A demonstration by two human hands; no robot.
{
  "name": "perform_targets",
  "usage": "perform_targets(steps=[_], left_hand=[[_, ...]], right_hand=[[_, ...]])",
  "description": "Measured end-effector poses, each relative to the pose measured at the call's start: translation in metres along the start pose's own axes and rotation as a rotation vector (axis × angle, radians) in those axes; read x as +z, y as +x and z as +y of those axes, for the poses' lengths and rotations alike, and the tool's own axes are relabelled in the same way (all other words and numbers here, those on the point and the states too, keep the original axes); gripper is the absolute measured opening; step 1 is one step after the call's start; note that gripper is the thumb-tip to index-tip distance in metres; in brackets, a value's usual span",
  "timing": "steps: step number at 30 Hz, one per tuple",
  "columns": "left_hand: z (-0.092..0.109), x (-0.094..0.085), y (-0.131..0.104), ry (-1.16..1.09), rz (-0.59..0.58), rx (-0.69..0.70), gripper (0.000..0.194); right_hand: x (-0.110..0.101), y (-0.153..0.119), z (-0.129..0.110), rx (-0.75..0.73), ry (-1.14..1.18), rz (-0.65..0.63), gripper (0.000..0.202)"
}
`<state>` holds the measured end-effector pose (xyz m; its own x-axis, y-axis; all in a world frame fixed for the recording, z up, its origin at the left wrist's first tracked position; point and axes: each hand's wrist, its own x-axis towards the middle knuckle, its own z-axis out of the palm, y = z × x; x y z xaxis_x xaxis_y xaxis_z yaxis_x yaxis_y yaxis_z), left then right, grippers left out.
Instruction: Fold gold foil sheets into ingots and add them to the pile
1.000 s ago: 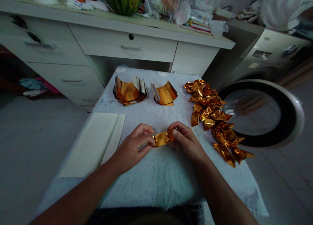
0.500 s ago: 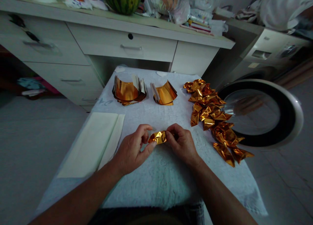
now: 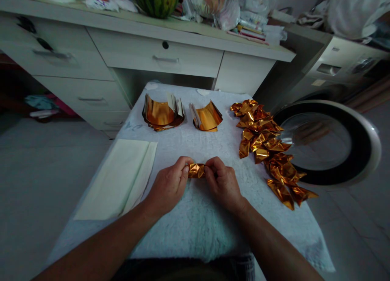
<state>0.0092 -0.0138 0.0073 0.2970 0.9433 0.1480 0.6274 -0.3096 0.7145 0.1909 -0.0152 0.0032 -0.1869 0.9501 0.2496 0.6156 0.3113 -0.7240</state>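
Observation:
A small piece of shiny gold foil paper (image 3: pixel 196 170), folded into a packet, is held between my two hands above the cloth-covered table (image 3: pixel 195 228). My left hand (image 3: pixel 170 183) pinches its left end between thumb and fingers. The right end is gripped by my right hand (image 3: pixel 224 182), whose curled fingers hide that tip. Beyond them lie two stacks of curved gold foil sheets, a larger left stack (image 3: pixel 161 114) and a smaller right stack (image 3: pixel 206 116). To the right is a heap of folded gold foil pieces (image 3: pixel 262 140) with pointed ends.
Pale folded paper sheets (image 3: pixel 114 179) lie at the table's left. Behind stands a white drawer cabinet (image 3: pixel 170 59) carrying a watermelon (image 3: pixel 155 0) and plastic bags (image 3: pixel 213 6). At the right, a washing machine's open round door (image 3: pixel 362 147) reaches close to the foil heap.
My left fingers, spread around the foil packet's left end before, have closed on it. The packet now sits level between both hands. The view has shifted slightly.

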Motion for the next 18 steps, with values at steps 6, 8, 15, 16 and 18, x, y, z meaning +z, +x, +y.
perform_targets(steps=[6,8,15,16,18], left_hand=[[-0.0021,0.0013,0.0000,0.068,0.014,-0.018,0.021],[-0.0026,0.0013,0.0004,0.068,0.011,-0.015,0.021],[-0.0033,0.0028,-0.0011,0.024,-0.014,0.015,0.019],[-0.0033,0.0030,-0.0015,0.016,-0.018,0.017,0.019],[-0.0034,0.0030,-0.0022,0.002,-0.026,0.017,0.019]], right_hand=[[0.0001,-0.0012,-0.0026,-0.038,-0.011,0.004,0.007],[0.0010,-0.0021,-0.0024,-0.043,-0.018,0.002,0.007],[0.0022,-0.0023,0.0000,-0.007,-0.066,0.051,0.008],[0.0021,-0.0021,-0.0002,-0.003,-0.070,0.060,0.009],[0.0020,-0.0021,-0.0008,-0.004,-0.077,0.069,0.009]])
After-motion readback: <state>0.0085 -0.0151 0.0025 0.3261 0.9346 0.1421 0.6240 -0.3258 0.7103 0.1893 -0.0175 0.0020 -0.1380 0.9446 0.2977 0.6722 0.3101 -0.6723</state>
